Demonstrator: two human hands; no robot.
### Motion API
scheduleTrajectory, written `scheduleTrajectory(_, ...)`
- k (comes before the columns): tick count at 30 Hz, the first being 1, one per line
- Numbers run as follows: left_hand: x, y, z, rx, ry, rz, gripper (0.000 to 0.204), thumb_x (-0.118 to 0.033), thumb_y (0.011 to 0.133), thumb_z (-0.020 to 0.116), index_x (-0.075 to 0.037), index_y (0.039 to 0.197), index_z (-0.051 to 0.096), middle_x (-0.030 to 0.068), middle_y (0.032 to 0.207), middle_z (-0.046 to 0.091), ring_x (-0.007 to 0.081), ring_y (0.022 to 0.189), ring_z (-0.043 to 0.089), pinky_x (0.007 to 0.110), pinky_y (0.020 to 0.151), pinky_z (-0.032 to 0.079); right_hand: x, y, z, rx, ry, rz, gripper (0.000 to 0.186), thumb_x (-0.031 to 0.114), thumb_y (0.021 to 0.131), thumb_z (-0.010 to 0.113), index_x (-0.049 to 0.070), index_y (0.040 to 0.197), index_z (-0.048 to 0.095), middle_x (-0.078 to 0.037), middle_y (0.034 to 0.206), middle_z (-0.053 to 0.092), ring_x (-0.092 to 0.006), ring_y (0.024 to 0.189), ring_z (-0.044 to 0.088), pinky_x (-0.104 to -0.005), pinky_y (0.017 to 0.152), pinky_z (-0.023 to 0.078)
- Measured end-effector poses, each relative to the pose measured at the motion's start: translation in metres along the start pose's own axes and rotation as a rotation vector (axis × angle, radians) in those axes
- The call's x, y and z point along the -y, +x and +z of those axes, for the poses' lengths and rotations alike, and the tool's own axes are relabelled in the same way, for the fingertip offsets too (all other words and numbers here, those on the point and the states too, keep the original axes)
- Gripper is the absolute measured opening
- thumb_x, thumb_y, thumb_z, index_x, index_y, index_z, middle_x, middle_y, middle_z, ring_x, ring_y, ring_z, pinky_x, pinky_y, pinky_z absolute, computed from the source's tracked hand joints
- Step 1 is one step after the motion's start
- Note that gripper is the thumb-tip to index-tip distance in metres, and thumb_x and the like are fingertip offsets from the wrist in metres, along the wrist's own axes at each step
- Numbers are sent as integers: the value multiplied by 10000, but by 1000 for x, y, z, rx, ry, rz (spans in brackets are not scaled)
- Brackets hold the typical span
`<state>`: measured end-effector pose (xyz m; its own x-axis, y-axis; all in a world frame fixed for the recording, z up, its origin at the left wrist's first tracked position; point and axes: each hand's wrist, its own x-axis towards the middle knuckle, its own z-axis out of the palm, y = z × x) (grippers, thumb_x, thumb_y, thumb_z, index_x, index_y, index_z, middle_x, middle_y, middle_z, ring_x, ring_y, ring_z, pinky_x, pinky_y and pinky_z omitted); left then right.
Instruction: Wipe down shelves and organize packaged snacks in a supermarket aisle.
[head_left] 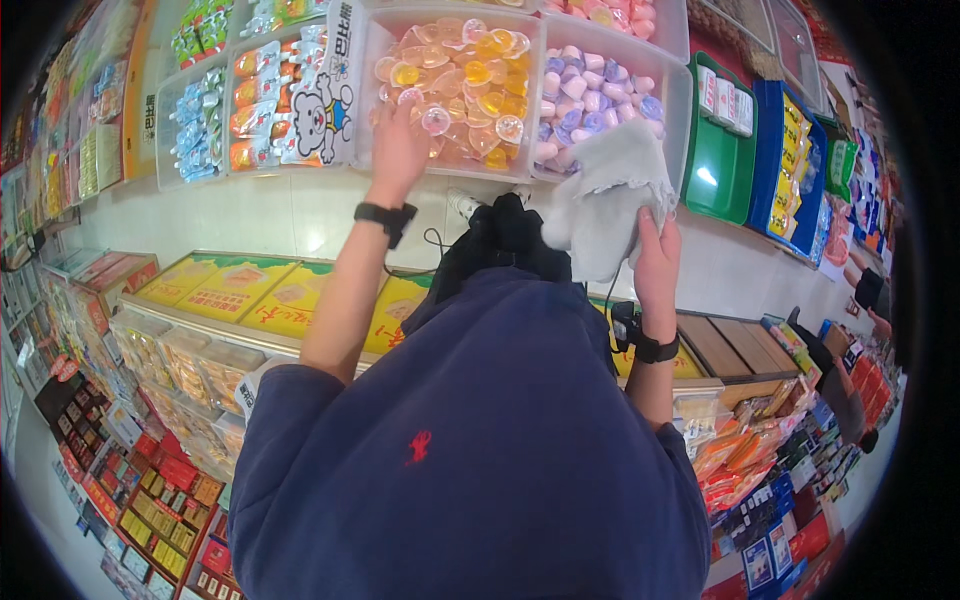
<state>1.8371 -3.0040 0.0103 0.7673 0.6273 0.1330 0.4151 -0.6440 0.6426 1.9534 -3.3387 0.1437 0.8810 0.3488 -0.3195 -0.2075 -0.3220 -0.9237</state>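
My left hand (398, 150) reaches into a clear plastic bin (366, 40) of orange and yellow jelly cups (490, 100), its bent fingers closed around a cup near the left side. In my right hand (656, 250) is a pale grey cloth (610, 175), gripped by one edge and draped over the front of the neighbouring bin of purple and pink cups (590, 90). A printed bear card (322, 125) lies left of my left hand, over bins of orange (255, 105) and blue packets (195, 120).
Right of the bins are a green tray (710, 180) with white packs and a blue tray (785, 160) with yellow packs. Behind me runs a yellow-topped counter (240, 295). Product shelves (170, 510) fill both sides. Other people (838, 385) stand at the right.
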Motion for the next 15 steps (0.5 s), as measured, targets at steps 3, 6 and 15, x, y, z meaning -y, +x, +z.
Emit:
scheduleTrajectory(3, 23, 15, 20, 174, 174, -15, 432, -133, 866, 675, -29, 1276, 591, 256, 1202, 605, 448, 1160, 550, 481, 1028, 428, -3, 4, -5, -7, -19, 16, 302, 175, 1032, 541, -34, 1238, 612, -66, 1108, 674, -130, 1012, 587, -286, 904, 462)
scheduleTrajectory(6, 27, 19, 36, 259, 266, -111, 469, -145, 856, 689, -48, 1301, 577, 258, 1213, 606, 439, 1157, 562, 478, 1031, 426, -8, 12, -6, 61, 24, 53, 302, 173, 1032, 539, -32, 1243, 609, -66, 1116, 675, -124, 1015, 587, -286, 910, 464)
scheduleTrajectory(15, 15, 28, 22, 216, 256, -295, 394, -110, 865, 656, -42, 1251, 617, 246, 1023, 682, 417, 989, 639, 497, 859, 510, -6, 39, -17, 205, -23, -58, 300, 195, 1029, 554, -23, 1226, 615, -75, 1048, 690, -121, 962, 587, -292, 879, 474)
